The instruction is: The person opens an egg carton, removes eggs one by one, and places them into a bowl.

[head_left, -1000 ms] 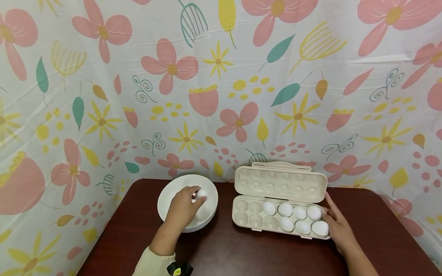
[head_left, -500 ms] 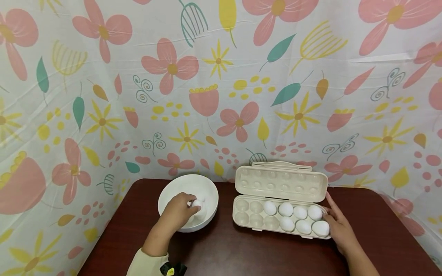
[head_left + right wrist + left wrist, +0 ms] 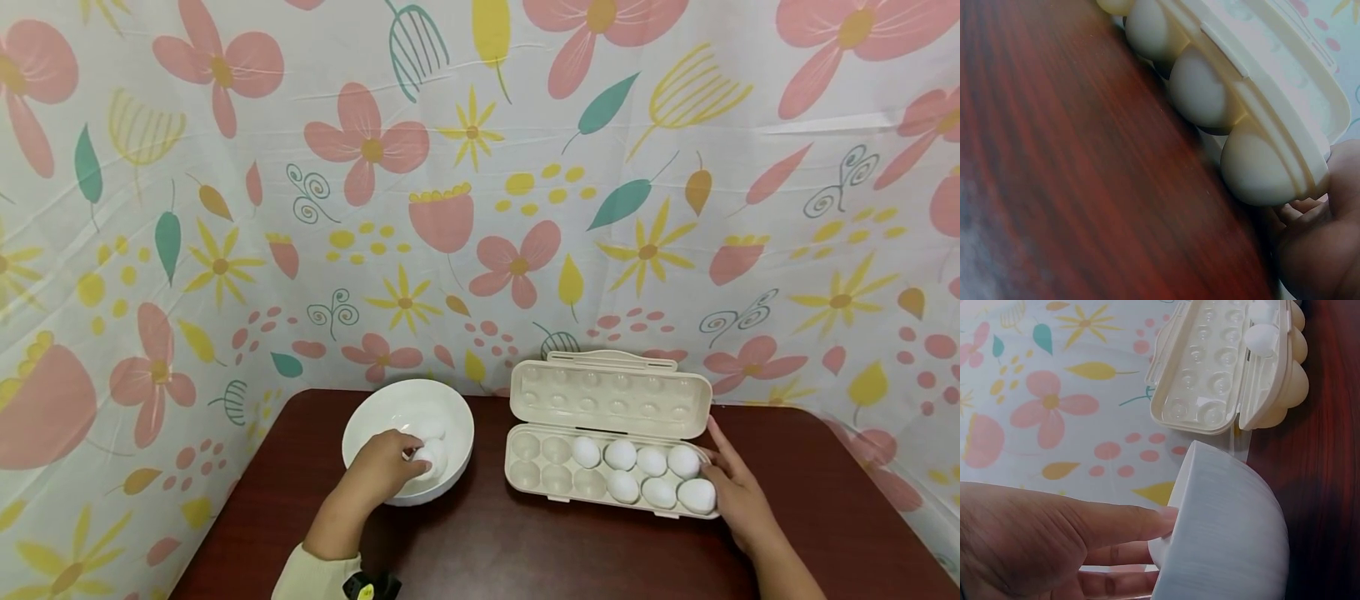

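In the head view my left hand [image 3: 382,467] reaches over the near left rim of a white bowl [image 3: 369,417]. Its thumb and fingers pinch a white egg [image 3: 433,457] low in the bowl. Another pale egg [image 3: 432,430] seems to lie just behind. From the left wrist, the bowl wall [image 3: 1229,531] hides the fingertips and the egg. My right hand [image 3: 738,500] grips the right end of a cream egg carton [image 3: 558,497], lid [image 3: 611,400] raised. Several white eggs [image 3: 621,456] fill its right cups; those at the left are bare.
Bowl and carton stand side by side on a dark red-brown wooden table [image 3: 570,550], with a gap between them. A floral cloth [image 3: 450,208] hangs right behind the table and along its left side.
My left hand has moved lower and toward the near side inside the bowl, its thumb and fingers around an egg. The right hand and the carton have stayed put.
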Available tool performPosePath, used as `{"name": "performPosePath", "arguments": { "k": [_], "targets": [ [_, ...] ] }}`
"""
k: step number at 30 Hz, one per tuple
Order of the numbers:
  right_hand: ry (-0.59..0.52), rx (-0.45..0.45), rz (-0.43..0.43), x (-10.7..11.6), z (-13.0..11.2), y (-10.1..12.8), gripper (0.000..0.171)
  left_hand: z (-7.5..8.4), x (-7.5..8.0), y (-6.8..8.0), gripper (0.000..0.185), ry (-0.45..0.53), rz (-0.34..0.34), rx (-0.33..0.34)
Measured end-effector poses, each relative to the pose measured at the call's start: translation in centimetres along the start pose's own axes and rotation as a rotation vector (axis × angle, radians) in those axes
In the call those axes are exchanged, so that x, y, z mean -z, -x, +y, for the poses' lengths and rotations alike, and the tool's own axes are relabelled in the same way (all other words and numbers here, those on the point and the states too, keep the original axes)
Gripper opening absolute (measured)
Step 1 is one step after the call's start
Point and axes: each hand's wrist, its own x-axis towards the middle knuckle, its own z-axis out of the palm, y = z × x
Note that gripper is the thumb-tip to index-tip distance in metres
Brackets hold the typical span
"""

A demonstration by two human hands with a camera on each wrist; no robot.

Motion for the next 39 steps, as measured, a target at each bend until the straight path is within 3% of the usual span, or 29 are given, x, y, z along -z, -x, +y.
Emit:
{"name": "performPosePath", "arguments": {
  "k": [5,39],
  "targets": [
    [0.006,-0.002,-0.002,0.0,0.1,0.0,0.064,-0.2,-0.2,-0.1,0.034,-0.016,-0.015,0.016],
    [0.016,-0.037,-0.004,0.0,0.0,0.2,0.065,-0.6,-1.6,-0.5,0.020,-0.088,0.004,-0.036]
  ]
}}
